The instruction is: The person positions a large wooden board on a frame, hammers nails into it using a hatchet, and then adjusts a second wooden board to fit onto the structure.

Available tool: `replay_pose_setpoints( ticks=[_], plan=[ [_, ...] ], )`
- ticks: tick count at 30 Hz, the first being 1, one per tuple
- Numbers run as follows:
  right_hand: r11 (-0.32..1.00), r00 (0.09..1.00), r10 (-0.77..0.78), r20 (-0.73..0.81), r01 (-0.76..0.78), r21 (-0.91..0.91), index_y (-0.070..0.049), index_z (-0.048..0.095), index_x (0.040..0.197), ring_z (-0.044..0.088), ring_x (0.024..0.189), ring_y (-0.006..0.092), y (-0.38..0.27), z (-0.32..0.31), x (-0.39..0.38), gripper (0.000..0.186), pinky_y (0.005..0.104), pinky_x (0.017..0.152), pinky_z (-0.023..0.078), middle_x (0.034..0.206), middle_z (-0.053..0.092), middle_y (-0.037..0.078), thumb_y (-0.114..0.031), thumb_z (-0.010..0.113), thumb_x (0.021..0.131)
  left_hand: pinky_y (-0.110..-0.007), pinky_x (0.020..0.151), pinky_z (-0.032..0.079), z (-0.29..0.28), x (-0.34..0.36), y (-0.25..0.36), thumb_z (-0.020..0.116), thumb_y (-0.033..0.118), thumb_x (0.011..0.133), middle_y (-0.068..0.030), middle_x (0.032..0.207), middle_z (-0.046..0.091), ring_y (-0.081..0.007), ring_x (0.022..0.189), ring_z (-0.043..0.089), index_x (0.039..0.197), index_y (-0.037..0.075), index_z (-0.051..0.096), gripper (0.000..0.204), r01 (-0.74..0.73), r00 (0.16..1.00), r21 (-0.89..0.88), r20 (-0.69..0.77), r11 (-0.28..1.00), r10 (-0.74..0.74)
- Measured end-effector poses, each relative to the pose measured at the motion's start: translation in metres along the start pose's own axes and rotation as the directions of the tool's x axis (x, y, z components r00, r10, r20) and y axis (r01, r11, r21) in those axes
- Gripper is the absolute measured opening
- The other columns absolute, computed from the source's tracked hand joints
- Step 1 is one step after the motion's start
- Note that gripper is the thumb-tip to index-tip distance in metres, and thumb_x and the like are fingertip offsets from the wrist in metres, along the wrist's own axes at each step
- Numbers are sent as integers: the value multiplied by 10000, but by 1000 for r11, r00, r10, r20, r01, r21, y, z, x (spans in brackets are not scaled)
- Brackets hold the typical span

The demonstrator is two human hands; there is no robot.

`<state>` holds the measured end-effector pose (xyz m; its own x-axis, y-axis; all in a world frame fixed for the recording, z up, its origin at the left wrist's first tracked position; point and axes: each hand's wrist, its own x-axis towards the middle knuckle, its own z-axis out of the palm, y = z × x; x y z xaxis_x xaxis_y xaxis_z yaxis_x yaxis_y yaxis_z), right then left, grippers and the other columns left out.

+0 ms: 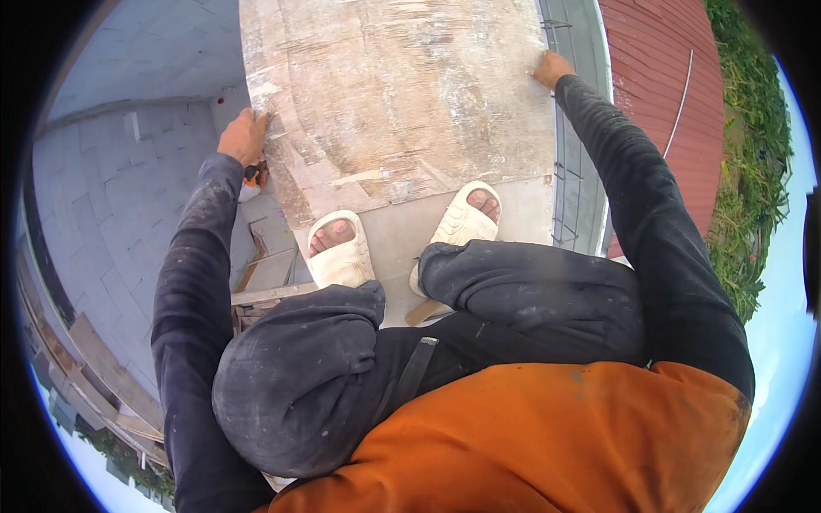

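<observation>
A worn plywood sheet (402, 94), pale brown with whitish smears and a frayed near edge, lies in front of my feet. My left hand (245, 137) is closed on its left edge, fingers curled at the rim. Across from it, my right hand (554, 68) grips the right edge with its fingers folded; the fingertips are hidden. My cream slides (340, 256) stand just short of the sheet's near edge, on a grey surface (526, 209). I am crouching, both arms stretched forward.
Grey block walls (111, 179) drop away on the left, with planks (111, 376) lower down. Along the right run thin steel bars (566, 201) in a grey channel, then a red corrugated roof (667, 94) and green plants (757, 145). A small orange thing (256, 176) shows below my left wrist.
</observation>
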<state>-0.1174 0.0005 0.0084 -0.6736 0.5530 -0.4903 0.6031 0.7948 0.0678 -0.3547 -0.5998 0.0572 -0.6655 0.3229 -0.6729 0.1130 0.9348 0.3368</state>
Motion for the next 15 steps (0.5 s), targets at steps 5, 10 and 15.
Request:
replay_pose_setpoints(
  ticks=[5,10,15],
  plan=[
    [993,993,113,41,-114,33,38,759,1084,749,1021,387,-15,-24,-40,548,455,918,586,1071,761,258,-457,815,857,-394,513,578,5,-1,-7,562,374,1069,-230,860,724,-274,595,730,1116,-24,557,401,24,999,-39,-26,999,-25],
    [993,992,121,-27,-121,9,38,762,1062,749,1012,383,13,-7,-69,514,464,919,576,1040,766,243,-442,791,883,-305,602,575,26,-50,4,647,273,1023,-119,905,733,-158,767,721,1227,-2,653,342,-75,994,-195,-92,978,58],
    [997,999,44,12,-44,66,41,751,1077,753,1015,376,-1,1,-51,466,467,919,585,1063,759,256,-377,799,878,-287,677,578,72,-112,-65,668,207,1006,-67,955,749,-142,800,709,1126,-7,734,254,134,988,-504,3,853,-154]
  ],
)
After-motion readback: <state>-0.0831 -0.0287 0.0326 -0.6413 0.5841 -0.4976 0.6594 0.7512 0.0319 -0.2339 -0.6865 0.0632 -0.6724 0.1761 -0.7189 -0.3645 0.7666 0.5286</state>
